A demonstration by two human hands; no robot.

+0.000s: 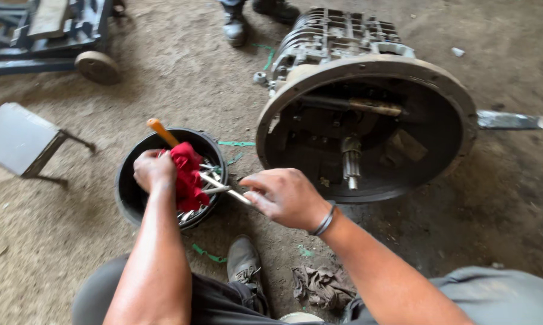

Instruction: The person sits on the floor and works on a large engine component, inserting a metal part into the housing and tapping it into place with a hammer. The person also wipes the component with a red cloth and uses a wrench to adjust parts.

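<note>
Floor [72,235] is bare packed dirt, dusty and gritty, darker oily patch under and right of the gearbox housing [368,114], which lies on its side with the open bell end facing the camera, shaft visible inside. Left hand [154,170]: grip closed around a red rag [187,174], held over the black bucket [127,186]. Right hand [283,195]: grip closed, pinching one end of a long metal bolt [223,186]; the other end sits in the rag. Bucket stands on the floor just left of the housing, holds more metal parts and an orange-handled tool [162,131]. Grey rag [319,286] on the floor near the person's shoe. Small metal stool [18,138] far left, wheeled jack [54,30] top left, another person's boots [235,24] at top edge.
</note>
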